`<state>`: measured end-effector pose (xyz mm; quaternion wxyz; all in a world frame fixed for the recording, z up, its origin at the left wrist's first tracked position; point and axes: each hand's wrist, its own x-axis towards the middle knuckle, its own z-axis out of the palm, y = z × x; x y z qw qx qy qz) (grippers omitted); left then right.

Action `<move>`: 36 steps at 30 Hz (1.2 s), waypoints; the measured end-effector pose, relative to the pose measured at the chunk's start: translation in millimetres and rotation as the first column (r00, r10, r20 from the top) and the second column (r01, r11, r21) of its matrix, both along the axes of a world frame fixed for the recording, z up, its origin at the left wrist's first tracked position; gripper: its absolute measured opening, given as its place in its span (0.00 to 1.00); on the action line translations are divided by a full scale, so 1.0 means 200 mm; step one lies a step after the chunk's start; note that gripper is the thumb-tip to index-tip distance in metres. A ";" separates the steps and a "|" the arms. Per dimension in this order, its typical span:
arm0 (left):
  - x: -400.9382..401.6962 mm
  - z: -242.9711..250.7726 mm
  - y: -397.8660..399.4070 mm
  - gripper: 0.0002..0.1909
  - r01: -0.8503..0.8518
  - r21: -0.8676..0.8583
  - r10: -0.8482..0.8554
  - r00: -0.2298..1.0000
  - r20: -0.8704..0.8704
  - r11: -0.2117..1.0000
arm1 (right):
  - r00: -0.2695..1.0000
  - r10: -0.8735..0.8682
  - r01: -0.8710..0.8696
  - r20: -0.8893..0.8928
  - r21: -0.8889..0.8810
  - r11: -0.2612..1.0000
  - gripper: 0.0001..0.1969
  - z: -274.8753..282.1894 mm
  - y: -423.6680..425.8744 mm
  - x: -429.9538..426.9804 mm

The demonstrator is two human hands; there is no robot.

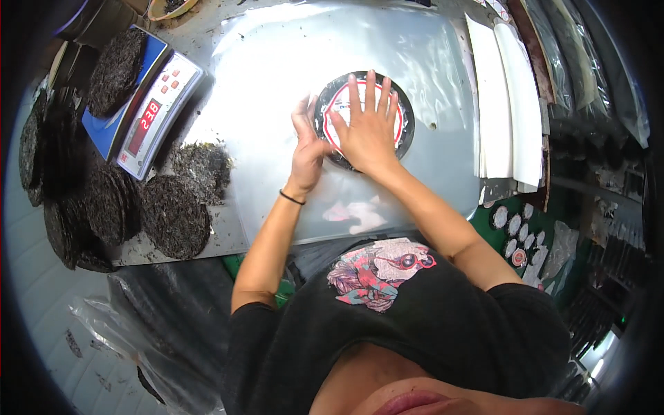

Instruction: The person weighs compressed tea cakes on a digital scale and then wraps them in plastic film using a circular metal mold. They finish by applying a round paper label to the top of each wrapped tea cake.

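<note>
A round dark pressed cake of dried seaweed or leaf [408,136] lies under clear plastic film, with a round white, red-edged printed label [337,104] on top. My right hand [371,124] presses flat on the label with its fingers spread. At the cake's left edge stands my left hand [307,142], on its side, thumb towards the cake, touching or nearly touching its rim. A stack of clear plastic sheets [270,171] lies beneath the cake on the metal table.
To the left, a digital scale [161,114] bears another dark cake [116,72]. Several more cakes [176,218] lie and lean beside it. White paper stacks [519,104] stand at the right, with plastic bags [596,62] beyond. A yellow-rimmed bowl [168,11] sits at the back left.
</note>
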<state>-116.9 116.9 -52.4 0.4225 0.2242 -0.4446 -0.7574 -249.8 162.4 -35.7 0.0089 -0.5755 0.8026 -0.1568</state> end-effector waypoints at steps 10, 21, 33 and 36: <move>-0.18 0.05 -0.13 0.23 -0.360 -0.129 0.382 0.852 0.358 0.924 | 0.972 0.236 -0.236 0.001 -0.034 0.971 0.36 0.03 0.08 -0.04; 0.24 0.19 0.15 0.32 -0.316 0.007 0.252 0.770 0.586 0.949 | 0.250 -0.363 0.193 0.897 0.321 0.927 0.18 0.08 0.19 -0.56; 0.52 0.24 0.18 0.27 0.835 -0.425 -0.089 0.481 0.872 0.349 | 0.877 -0.148 0.282 0.458 -0.239 0.929 0.29 0.30 1.09 -0.45; 0.63 0.09 0.20 0.20 0.786 -0.508 0.005 0.541 0.841 0.352 | 0.985 0.169 -0.170 -0.037 -0.032 0.985 0.31 0.17 0.88 -0.25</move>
